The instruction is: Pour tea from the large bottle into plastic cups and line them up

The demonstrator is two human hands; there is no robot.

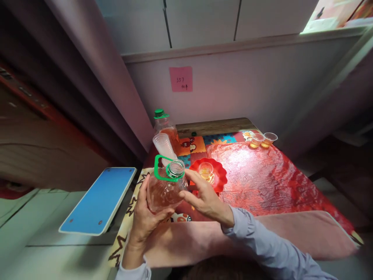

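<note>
A clear plastic bottle with a green carry handle and an uncapped mouth is tilted slightly over the near left of the table. Amber-looking liquid shows through its wall. My left hand wraps round its lower left side, closed on it. On the opposite side, my right hand presses its fingers and thumb against the bottle below the neck. Just beyond that hand, a clear cup holding a little yellowish liquid stands in a red scalloped dish.
Behind the bottle are a tilted stack of clear cups and a second bottle with a green cap. Two cups with yellow liquid stand far right. A small dark green cap lies at the back. A blue stool stands left.
</note>
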